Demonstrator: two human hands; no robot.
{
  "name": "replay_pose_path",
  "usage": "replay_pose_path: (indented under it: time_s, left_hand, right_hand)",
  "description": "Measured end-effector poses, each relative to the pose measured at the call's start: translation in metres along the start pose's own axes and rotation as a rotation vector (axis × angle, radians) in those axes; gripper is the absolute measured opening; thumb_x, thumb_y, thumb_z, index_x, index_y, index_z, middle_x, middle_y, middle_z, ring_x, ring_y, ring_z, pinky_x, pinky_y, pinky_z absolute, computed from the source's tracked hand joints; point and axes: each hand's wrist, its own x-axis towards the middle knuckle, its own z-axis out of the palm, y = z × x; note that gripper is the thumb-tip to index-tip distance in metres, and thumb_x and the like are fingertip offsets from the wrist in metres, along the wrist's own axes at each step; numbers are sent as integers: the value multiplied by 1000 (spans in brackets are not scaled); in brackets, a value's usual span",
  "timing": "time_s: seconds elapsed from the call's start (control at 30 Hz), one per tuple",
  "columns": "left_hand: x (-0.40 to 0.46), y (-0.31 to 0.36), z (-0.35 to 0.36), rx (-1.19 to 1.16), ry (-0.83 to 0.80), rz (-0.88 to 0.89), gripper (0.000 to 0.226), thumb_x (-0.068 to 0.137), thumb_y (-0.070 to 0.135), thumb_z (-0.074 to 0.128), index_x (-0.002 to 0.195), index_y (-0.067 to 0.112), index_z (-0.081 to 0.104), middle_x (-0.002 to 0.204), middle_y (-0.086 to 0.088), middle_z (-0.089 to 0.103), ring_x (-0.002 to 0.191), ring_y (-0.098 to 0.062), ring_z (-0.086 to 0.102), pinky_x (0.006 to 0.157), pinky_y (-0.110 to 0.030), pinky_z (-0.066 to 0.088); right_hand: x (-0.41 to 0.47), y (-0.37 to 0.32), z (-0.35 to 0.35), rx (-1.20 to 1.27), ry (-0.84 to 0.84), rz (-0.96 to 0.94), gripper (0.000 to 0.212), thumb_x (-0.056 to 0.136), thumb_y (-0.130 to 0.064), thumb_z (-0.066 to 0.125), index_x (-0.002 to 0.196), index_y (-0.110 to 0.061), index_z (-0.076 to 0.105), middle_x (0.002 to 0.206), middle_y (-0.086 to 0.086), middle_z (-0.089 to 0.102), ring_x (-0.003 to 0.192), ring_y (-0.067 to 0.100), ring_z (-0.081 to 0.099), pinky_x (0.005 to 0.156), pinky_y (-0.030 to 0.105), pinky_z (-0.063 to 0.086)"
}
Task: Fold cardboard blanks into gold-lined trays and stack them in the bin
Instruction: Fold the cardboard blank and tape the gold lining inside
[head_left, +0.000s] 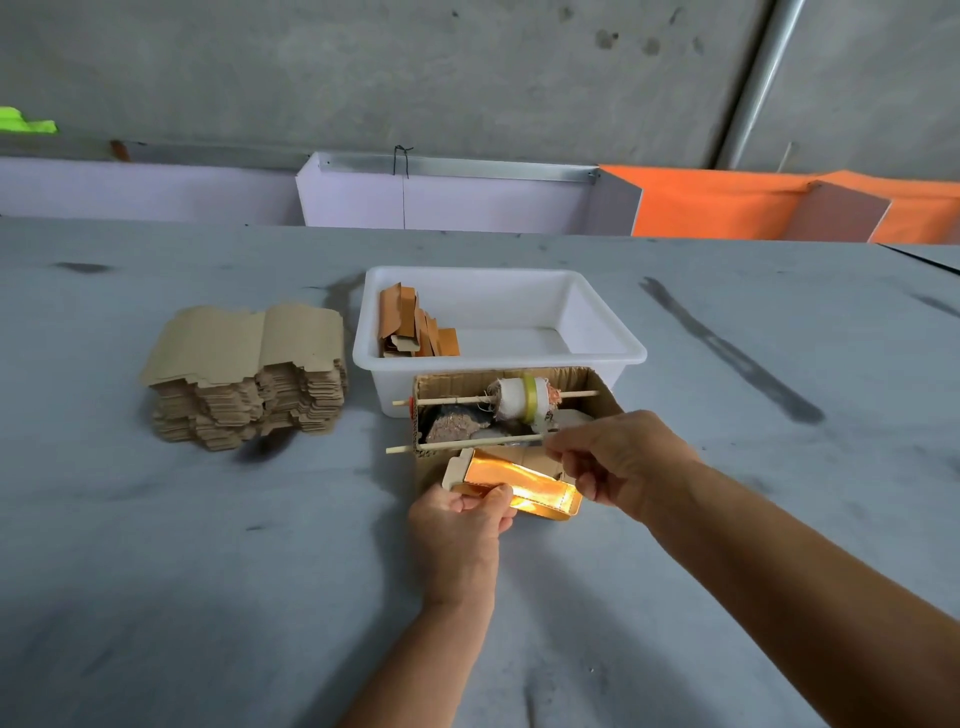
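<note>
**Tray half-formed over the tape box**

On the grey table (156, 571) stand a white bin (597, 338) holding a few finished trays (415, 327), a stack of blanks (244, 374) left of it, and a cardboard box (519, 376). The left hand (457, 525) pinches the gold-lined tray (519, 483); the right hand (623, 462) grips its far end. Folding seems underway; next, securing the ends, then binning.

Soft, even daylight, fairly dim; grey table (156, 571) and concrete wall (415, 67) render flat. Shadows faint and diffuse — small dark patch under the blank stack (244, 374). Strong glare off the gold lining of the tray (524, 483), blown to white-yellow. Wide-angle bowing at the edges — forearms stretched, slightly soft.
</note>
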Motion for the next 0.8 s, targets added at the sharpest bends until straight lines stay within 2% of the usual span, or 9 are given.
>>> replay_pose_path:
  time_s: [0.23, 0.5, 0.67, 0.8]
  left_hand:
    - [-1, 1, 0, 26, 14, -2, 17, 71, -4, 75, 66, 7, 63, 54, -8, 67, 50, -19, 65, 50, -21, 53]
    - [-2, 4, 1, 7, 16, -10, 20, 71, -8, 73, 65, 6, 60, 55, -11, 65, 52, -23, 62, 48, -19, 51]
    - [-2, 4, 1, 11, 6, -8, 18, 72, -6, 73, 65, 7, 62, 53, -7, 66, 51, -20, 63, 48, -20, 52]
    - [-2, 3, 0, 20, -9, -13, 16, 73, -6, 71, 67, 6, 64, 53, -7, 66, 50, -18, 63, 50, -21, 53]
  right_hand:
    - [-3, 16, 2, 124, 19, 17, 8, 72, 1, 74, 77, 1, 67, 59, 10, 64, 38, 9, 50, 37, 16, 40]
    - [-8, 16, 2, 126, 3, 3, 8, 74, -2, 75, 75, 1, 67, 59, 10, 62, 41, 10, 50, 38, 16, 41]
    - [-11, 17, 1, 97, 0, -13, 11, 75, -3, 75, 66, -1, 68, 59, 10, 61, 44, 12, 50, 38, 18, 41]
    - [-13, 18, 0, 86, 8, -31, 10, 74, -3, 75, 66, -2, 68, 56, 9, 60, 45, 13, 51, 39, 20, 42]
